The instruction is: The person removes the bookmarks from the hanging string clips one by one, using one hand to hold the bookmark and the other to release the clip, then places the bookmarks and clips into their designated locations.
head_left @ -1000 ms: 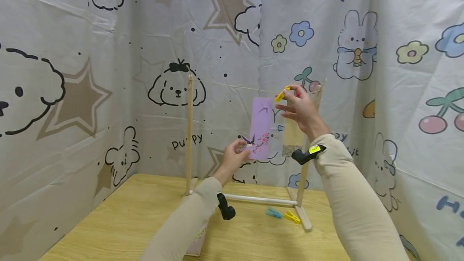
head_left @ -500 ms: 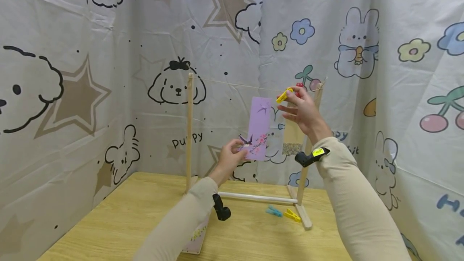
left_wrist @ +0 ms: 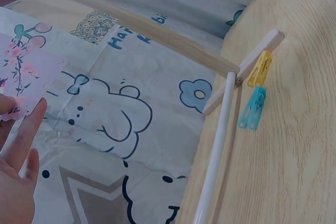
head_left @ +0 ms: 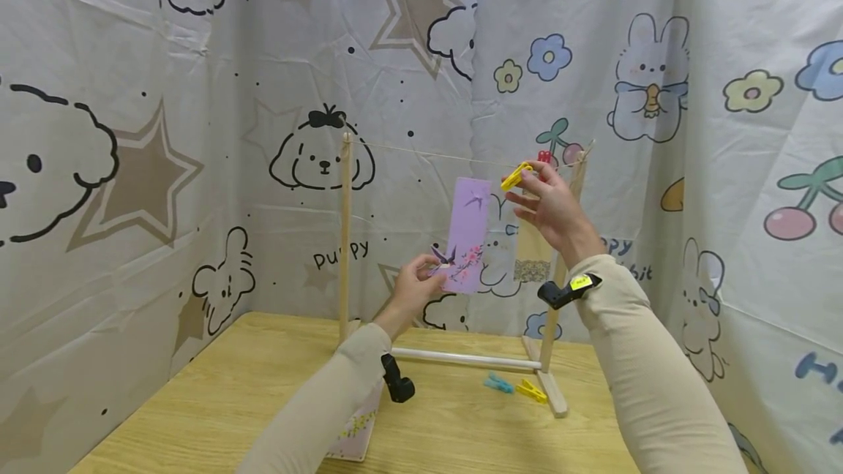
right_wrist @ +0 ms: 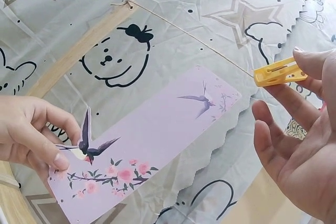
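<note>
My left hand [head_left: 416,290] pinches the lower left edge of a lilac bookmark [head_left: 469,229] printed with swallows and pink blossom. The bookmark stands nearly upright below the string [head_left: 428,153], leaning a little, and its top is apart from the string. Between thumb and finger, my right hand [head_left: 552,203] pinches a yellow clothespin [right_wrist: 281,72]. In the right wrist view the pin's tip is by the string; whether it touches cannot be told. Behind the right hand hangs a beige bookmark [head_left: 532,251] with a lace-like pattern, under a red clothespin [head_left: 544,157].
The wooden frame's left post [head_left: 345,240] and right post [head_left: 550,320] carry the string, with a white crossbar [head_left: 461,358] low between them. On the table lie a blue clothespin [head_left: 498,383], another yellow clothespin [head_left: 531,390] and a floral card [head_left: 356,430] partly under the left sleeve.
The lilac bookmark has shifted slightly left and leans more, together with my left hand. My right hand with the yellow clothespin has barely moved.
</note>
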Available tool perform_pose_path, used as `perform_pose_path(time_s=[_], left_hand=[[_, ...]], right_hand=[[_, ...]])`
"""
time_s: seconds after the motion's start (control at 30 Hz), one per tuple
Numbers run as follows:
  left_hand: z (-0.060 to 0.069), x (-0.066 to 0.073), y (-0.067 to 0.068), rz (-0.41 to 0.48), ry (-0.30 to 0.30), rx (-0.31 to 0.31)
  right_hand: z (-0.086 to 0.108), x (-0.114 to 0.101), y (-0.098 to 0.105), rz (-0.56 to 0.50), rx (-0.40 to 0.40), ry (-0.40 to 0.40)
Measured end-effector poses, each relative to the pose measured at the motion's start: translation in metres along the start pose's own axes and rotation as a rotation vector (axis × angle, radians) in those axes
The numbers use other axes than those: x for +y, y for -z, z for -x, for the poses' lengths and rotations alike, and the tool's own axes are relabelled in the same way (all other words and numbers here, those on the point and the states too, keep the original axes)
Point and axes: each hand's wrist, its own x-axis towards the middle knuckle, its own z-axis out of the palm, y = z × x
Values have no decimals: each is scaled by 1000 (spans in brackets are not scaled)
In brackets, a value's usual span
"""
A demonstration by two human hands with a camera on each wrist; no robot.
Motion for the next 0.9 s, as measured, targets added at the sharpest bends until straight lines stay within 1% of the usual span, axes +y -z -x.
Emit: perform_pose_path(time_s=[0.13,0.27,0.37,0.53,0.67,0.9], left_hand=[[2,0,1,-7,8,-9],[4,-1,3,-20,25,-9],[5,0,3,-12,24,-4],[7,-2,5,17,14,-1],[9,-3,7,26,24,-7],[11,-3,13,-32,39,4]], right_hand=[[2,3,1,-10,13,1],[3,5,2,1,0,5],[4,5,3,20,-11,13],[7,7,3,15,-21,14],[10,10,2,22,-22,3],[11,12,5,65,-35,4]])
